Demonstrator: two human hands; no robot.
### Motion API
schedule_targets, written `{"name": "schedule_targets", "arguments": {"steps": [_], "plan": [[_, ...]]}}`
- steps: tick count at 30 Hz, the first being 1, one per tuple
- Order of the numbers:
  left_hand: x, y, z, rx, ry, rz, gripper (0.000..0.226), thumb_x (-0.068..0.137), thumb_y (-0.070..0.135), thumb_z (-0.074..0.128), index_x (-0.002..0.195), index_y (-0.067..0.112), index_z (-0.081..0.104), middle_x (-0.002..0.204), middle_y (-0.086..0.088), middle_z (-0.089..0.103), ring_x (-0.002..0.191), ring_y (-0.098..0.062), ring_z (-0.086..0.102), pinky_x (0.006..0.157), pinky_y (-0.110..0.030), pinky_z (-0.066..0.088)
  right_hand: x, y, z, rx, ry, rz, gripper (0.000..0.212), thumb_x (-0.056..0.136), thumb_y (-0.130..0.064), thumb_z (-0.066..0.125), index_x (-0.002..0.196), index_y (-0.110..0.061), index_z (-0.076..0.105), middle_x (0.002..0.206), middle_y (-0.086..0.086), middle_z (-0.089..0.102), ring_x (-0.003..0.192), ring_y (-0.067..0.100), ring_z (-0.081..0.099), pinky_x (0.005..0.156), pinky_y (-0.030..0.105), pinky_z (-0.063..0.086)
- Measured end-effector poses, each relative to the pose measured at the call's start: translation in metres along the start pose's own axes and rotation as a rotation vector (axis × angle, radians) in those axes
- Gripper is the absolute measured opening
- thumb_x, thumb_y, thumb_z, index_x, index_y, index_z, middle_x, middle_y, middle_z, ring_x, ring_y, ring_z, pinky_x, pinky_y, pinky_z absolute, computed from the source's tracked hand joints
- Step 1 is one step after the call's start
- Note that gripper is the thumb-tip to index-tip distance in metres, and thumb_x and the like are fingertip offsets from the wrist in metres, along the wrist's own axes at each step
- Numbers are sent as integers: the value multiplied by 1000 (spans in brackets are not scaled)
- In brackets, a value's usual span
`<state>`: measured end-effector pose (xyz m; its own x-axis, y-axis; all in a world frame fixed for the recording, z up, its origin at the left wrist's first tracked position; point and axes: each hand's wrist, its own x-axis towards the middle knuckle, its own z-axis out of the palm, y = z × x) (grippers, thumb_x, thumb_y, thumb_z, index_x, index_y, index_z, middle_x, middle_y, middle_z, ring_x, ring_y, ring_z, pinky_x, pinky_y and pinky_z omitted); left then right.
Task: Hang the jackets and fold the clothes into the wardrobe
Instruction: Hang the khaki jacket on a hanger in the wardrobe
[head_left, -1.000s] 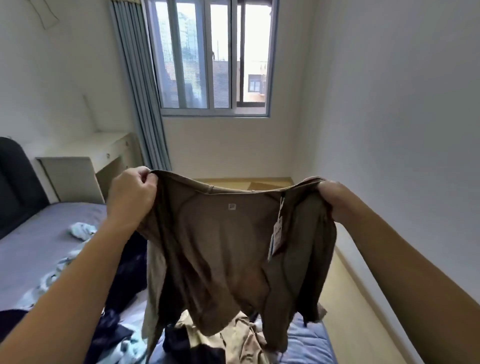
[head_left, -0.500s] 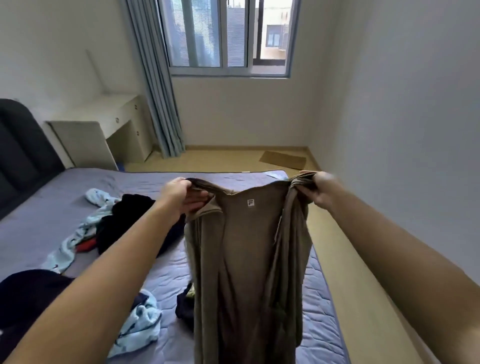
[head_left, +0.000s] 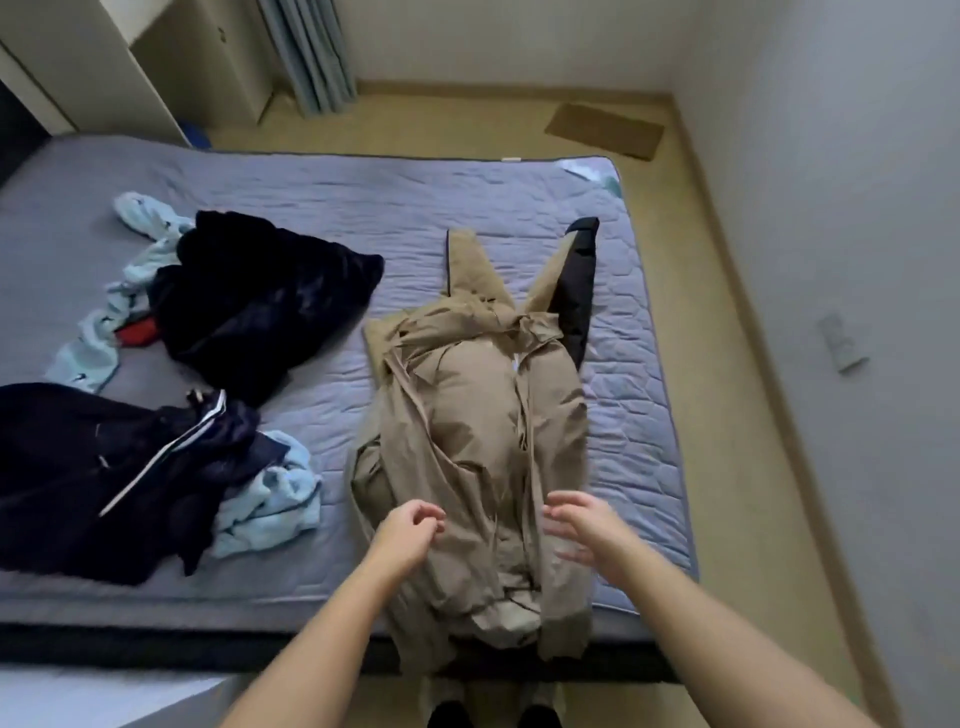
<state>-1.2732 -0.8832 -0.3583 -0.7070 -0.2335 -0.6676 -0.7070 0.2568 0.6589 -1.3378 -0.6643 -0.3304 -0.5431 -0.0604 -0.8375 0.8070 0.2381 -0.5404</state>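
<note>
A tan jacket (head_left: 478, 415) lies crumpled lengthwise on the grey bed (head_left: 363, 208), its lower end hanging over the near edge. Under it lies a tan and black garment (head_left: 576, 280), sticking out towards the far side. My left hand (head_left: 408, 530) hovers over the jacket's near left part with fingers loosely curled and holds nothing. My right hand (head_left: 587, 530) is just above the jacket's near right part, fingers spread and blurred. Neither hand grips the cloth.
A black garment (head_left: 260, 301) on light blue cloth (head_left: 145, 223) lies mid-left on the bed. A dark navy jacket with a white stripe (head_left: 104, 467) and more light blue cloth (head_left: 270, 499) lie at near left. A wall runs on the right, a curtain (head_left: 311, 52) at the back.
The tan jacket, held up by its shoulders before, now lies on the bed. Both hands have let go of it. My view has tipped down to the mattress.
</note>
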Motion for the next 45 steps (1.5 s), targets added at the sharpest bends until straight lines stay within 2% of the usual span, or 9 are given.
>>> {"name": "schedule_targets", "arguments": {"steps": [6, 13, 16, 21, 26, 31, 34, 39, 45], "plan": [[24, -112, 76, -48, -75, -322, 27, 93, 0, 41, 80, 13, 60, 77, -6, 67, 59, -14, 55, 43, -15, 38, 76, 117, 10, -85, -42, 231, 15, 89, -7, 54, 100, -15, 60, 90, 1, 70, 75, 16, 62, 61, 25, 43], [90, -172, 148, -318, -114, -575, 22, 97, 7, 41, 86, 10, 60, 72, -4, 62, 58, -14, 51, 51, -20, 33, 180, 201, 24, -92, -6, 352, 16, 93, -10, 44, 91, -20, 57, 85, 1, 65, 66, 11, 58, 58, 23, 42], [117, -188, 172, -508, -91, -668, 15, 98, 14, 45, 96, 10, 59, 83, -4, 65, 73, -17, 59, 62, -27, 45, 217, 226, 26, 115, 106, 414, 12, 96, -7, 43, 95, -13, 54, 77, 4, 58, 62, 16, 54, 56, 26, 41], [152, -216, 204, -1004, 22, -809, 33, 99, 15, 47, 130, 6, 46, 128, -15, 53, 123, -33, 50, 90, -43, 42, 256, 253, 30, 491, 279, 436, 19, 97, -13, 51, 115, -6, 50, 102, 11, 57, 103, 32, 61, 76, 38, 48], [169, -224, 221, -1108, 100, -928, 42, 93, 18, 58, 132, 5, 47, 138, -19, 48, 128, -30, 46, 99, -38, 40, 269, 262, 30, 536, 278, 368, 11, 91, -19, 63, 86, -12, 55, 86, 4, 61, 70, 14, 58, 56, 25, 48], [173, -219, 227, -1315, 165, -819, 16, 88, 16, 62, 104, 11, 61, 84, -4, 68, 77, -16, 61, 60, -26, 48, 271, 264, 26, 549, 181, 346, 9, 86, -22, 68, 84, -16, 61, 72, -3, 65, 60, 8, 56, 48, 19, 41], [164, -213, 226, -1340, 70, -693, 9, 81, 18, 65, 86, 11, 66, 72, -4, 72, 57, -13, 65, 46, -22, 50, 271, 259, 26, 581, 86, 336, 7, 87, -20, 67, 82, -17, 63, 67, -4, 67, 57, 7, 55, 50, 20, 39], [147, -201, 215, -1189, -14, -419, 6, 68, 8, 66, 72, 6, 70, 69, -9, 69, 52, -9, 61, 41, -19, 45, 260, 241, 22, 740, -73, 250, 11, 82, -16, 62, 78, -9, 55, 59, 1, 60, 48, 6, 53, 37, 15, 35], [133, -168, 194, -831, 99, -111, 18, 59, 25, 73, 61, 7, 70, 56, -10, 61, 46, -12, 52, 45, -19, 44, 221, 224, 22, 818, -297, 131, 26, 76, -12, 63, 100, -1, 66, 84, 12, 70, 59, 10, 60, 43, 17, 41]]}}
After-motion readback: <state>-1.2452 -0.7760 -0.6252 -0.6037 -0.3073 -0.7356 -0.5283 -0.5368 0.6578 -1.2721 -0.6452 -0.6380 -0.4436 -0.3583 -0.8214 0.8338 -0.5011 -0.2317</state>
